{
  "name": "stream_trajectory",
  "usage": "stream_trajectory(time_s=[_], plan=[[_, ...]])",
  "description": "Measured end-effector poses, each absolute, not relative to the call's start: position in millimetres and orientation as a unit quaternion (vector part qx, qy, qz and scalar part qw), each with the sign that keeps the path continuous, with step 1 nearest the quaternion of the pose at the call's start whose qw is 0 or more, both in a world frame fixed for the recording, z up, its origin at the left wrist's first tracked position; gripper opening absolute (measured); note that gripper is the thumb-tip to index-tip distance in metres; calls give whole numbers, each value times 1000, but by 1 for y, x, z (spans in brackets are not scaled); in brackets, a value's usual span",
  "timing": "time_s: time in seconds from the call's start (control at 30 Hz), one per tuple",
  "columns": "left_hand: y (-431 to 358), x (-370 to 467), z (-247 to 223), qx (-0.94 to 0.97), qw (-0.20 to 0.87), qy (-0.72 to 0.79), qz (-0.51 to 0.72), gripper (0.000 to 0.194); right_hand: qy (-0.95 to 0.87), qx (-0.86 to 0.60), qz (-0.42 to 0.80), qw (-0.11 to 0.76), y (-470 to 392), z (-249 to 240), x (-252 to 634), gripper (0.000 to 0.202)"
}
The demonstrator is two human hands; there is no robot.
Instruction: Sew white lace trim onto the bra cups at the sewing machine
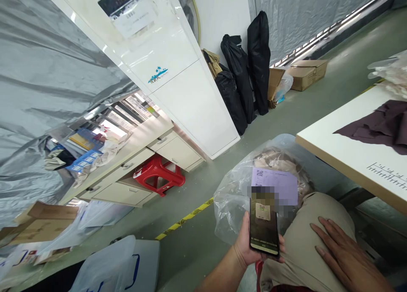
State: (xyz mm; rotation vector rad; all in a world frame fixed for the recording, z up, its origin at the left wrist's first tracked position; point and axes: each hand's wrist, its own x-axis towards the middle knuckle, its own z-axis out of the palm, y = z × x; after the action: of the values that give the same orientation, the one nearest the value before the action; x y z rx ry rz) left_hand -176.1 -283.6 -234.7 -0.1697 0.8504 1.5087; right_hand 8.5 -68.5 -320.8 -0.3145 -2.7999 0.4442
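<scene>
My left hand [244, 244] is wrapped round a smartphone [264, 234], its lit screen facing up at me and showing a pale square label on a dark background. Fingers spread, my right hand [348, 256] lies flat on my beige trouser leg [313, 217]. Beyond the phone, a big clear plastic bag [230, 194] with beige cloth [273, 158] inside rests low beside the table. On the bag is a lilac paper sheet [282, 183] with printed codes; a blurred patch covers its lower part and the phone's top edge.
To my right stands a white table [352, 128] with dark purple cloth [386, 124] on it. A red stool [159, 175] sits under the desk at left, by a tall white cabinet [190, 101]. Clear plastic bins [108, 258] are at lower left; black covered bundles [259, 63] lean beyond.
</scene>
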Motion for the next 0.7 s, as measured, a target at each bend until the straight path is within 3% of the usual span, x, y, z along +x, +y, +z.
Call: stream_trajectory(time_s=[0.33,0.4,0.57,0.7], plan=[[-281,-177,-232,-84,646,372,661,117,-968,-104,168,157,-71,-319,9,58],[-282,-178,-231,-87,644,373,662,119,-958,-126,221,134,-69,-311,7,59],[-285,-182,-225,-89,636,366,673,114,-837,-242,487,60,-48,-289,-19,55],[-290,-184,-223,-91,626,356,687,107,-755,-303,581,29,-37,-292,-66,46]])
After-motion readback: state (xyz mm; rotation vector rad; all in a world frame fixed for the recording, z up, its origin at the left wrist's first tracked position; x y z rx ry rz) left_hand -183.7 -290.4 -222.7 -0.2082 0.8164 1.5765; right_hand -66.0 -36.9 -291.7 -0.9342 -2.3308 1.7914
